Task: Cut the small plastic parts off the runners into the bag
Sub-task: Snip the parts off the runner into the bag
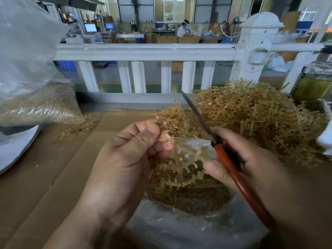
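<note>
Working over flattened brown cardboard (53,177) inside a large workshop hall. At 12 o'clock, along the far edge, a white railing (143,52) with a capped post (256,44) at 1 o'clock. Beyond it, cartons and benches, lit monitors (90,27) at 11 o'clock and a seated person (183,29) far off.

At 2 o'clock, heaped on the cardboard, a big pile of runners (260,123), tan and tangled. At 9 o'clock, a clear sack (41,103) packed with tan pieces, a few stray runners (79,128) just beside it. At 3 o'clock, a glass jar (316,81) of yellowish liquid.

At 6 o'clock, the open clear bag (188,227) with small plastic parts (194,198) inside. Right above its mouth, one runner (183,164), pinched between thumb and curled fingers of the left hand (125,168). Gripping a red-handled knife (224,155) in the right hand (242,159), blade pointing up toward 12 o'clock, close beside the runner.

Impossible to tell whether blade and runner touch. Bag's left rim hidden behind the left hand. Jar cut off at the right edge. At 8 o'clock, a white curved object (16,146), cut off and hard to identify.
</note>
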